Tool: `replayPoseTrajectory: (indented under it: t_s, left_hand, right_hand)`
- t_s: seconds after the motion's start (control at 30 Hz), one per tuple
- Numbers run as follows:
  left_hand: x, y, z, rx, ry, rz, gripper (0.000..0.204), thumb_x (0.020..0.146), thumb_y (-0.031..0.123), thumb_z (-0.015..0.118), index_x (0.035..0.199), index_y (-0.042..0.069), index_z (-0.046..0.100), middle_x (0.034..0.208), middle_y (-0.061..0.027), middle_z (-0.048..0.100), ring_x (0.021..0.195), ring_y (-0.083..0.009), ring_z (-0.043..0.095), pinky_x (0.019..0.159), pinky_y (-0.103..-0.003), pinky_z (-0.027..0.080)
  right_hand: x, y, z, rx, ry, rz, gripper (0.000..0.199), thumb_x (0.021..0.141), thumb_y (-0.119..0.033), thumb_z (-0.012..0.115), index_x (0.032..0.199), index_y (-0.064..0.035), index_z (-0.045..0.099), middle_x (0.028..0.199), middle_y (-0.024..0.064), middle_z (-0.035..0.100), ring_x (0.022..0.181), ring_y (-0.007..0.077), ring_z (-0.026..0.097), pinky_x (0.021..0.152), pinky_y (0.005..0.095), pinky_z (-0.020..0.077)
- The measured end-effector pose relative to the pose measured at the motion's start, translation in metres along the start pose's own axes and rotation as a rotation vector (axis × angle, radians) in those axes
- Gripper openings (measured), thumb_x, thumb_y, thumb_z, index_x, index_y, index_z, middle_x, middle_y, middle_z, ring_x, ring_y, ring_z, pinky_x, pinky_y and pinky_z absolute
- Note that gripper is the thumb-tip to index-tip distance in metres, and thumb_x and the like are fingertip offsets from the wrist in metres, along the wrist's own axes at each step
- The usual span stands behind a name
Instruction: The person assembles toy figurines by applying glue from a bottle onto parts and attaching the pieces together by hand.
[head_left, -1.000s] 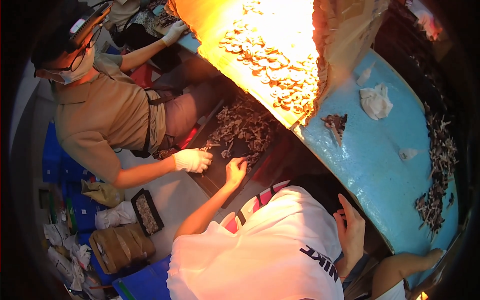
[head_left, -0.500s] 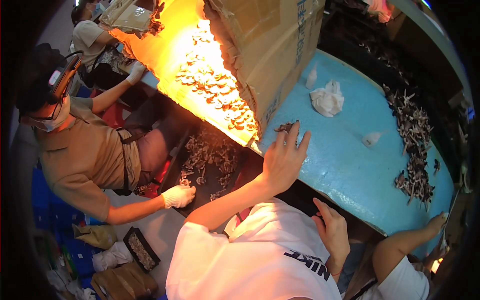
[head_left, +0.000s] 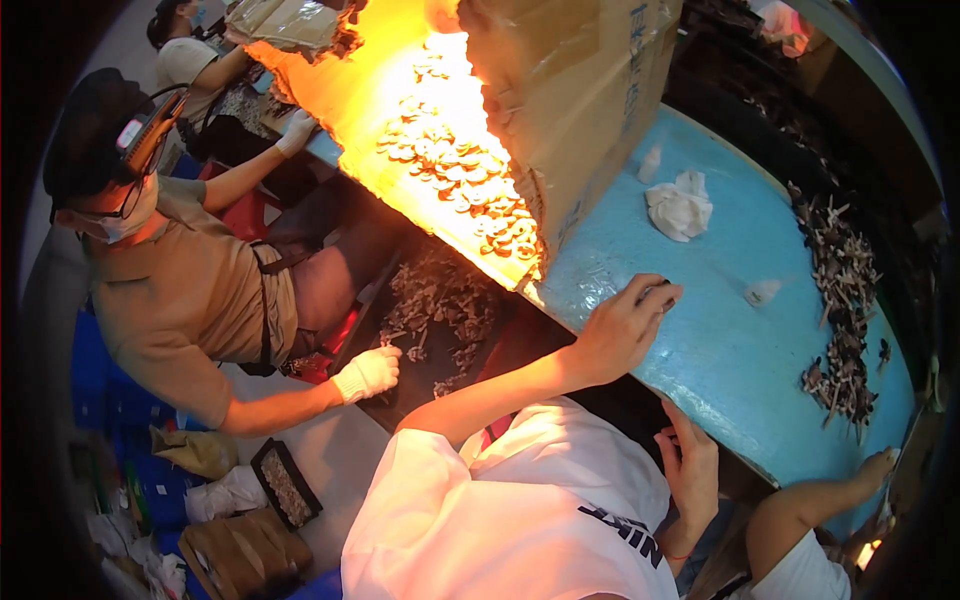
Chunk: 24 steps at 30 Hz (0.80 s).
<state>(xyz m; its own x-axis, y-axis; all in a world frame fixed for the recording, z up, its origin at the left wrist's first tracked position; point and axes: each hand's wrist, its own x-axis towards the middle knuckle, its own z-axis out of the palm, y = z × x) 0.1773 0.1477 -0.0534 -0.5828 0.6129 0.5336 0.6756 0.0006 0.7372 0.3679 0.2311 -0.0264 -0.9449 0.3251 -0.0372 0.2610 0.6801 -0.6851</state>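
My left hand (head_left: 622, 325) hovers above the near edge of the blue tabletop (head_left: 705, 345), fingers closed together. A small dark piece (head_left: 668, 286) shows at its fingertips; what kind it is I cannot make out. Lower down, my right hand (head_left: 692, 468) hangs by the table edge with its fingers loosely apart and nothing visible in them. Left of my left hand, a torn cardboard box (head_left: 590, 120) shelters a brightly lit pile of small ring-like pieces (head_left: 450, 160). On the tabletop lie a crumpled white tissue (head_left: 680, 207) and two small white bottles, one upright (head_left: 650, 163) and one tipped over (head_left: 763, 292).
A heap of small brown stick-like pieces (head_left: 842, 310) lines the table's far right. At left, a gloved co-worker (head_left: 190, 290) reaches into a dark tray (head_left: 408, 385) of similar pieces. Another person's arm (head_left: 820, 495) rests at lower right. Bags and a black tray (head_left: 287, 483) lie on the floor.
The small dark piece beside the box has left the tabletop and is in my left hand, which has moved right and closed. The whole view has shifted slightly.
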Motion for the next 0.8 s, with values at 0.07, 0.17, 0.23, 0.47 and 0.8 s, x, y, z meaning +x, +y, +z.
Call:
replayPoseTrajectory:
  t_s: [0.07,0.17,0.23,0.47,0.8]
  left_hand:
    - [0.004,0.008,-0.003,-0.347,-0.039,-0.134,0.027,0.088,0.006,0.043,0.116,0.005,0.045,0.105,-0.0156,0.050,0.083,-0.0295,0.059,0.063,-0.034,0.052]
    - [0.006,0.014,-0.013,-1.266,-0.224,-0.590,0.039,0.092,0.011,0.040,0.129,0.009,0.032,0.113,-0.0163,0.048,0.085,-0.0286,0.060,0.068,-0.035,0.052]
    - [0.004,0.019,-0.015,-1.307,-0.208,-0.582,0.047,0.093,0.014,0.040,0.136,0.010,0.021,0.120,-0.0169,0.045,0.093,-0.0310,0.060,0.071,-0.036,0.052]
    - [0.011,0.017,-0.005,-1.038,-0.247,-0.606,0.047,0.091,0.011,0.042,0.135,0.006,0.026,0.117,-0.0182,0.049,0.091,-0.0308,0.062,0.064,-0.034,0.054]
    - [0.010,-0.026,0.005,0.509,-0.009,-0.059,0.039,0.084,0.016,0.054,0.120,0.004,0.046,0.116,-0.0129,0.048,0.063,-0.0269,0.062,0.044,-0.031,0.048]
  right_hand:
    - [-0.001,0.002,-0.004,0.031,0.063,-0.026,0.039,0.074,-0.001,0.061,0.113,-0.0042,0.054,0.093,0.0174,0.061,0.075,0.0323,0.060,0.066,0.0369,0.0482]
    - [0.003,-0.006,-0.016,0.027,0.118,-0.061,0.036,0.075,-0.002,0.062,0.110,-0.0042,0.056,0.083,0.0160,0.061,0.068,0.0301,0.059,0.061,0.0358,0.0467]
    - [0.004,-0.001,-0.020,0.010,0.186,-0.053,0.033,0.075,0.000,0.061,0.108,-0.0033,0.057,0.082,0.0148,0.062,0.066,0.0270,0.059,0.060,0.0325,0.0465]
    - [0.010,0.004,-0.031,-0.011,0.274,-0.084,0.027,0.075,0.002,0.060,0.102,-0.0017,0.060,0.081,0.0147,0.063,0.064,0.0254,0.060,0.058,0.0299,0.0460]
    - [0.013,0.003,-0.014,-0.058,0.180,-0.054,0.025,0.075,0.002,0.061,0.100,-0.0010,0.060,0.084,0.0145,0.064,0.064,0.0221,0.061,0.057,0.0300,0.0464]
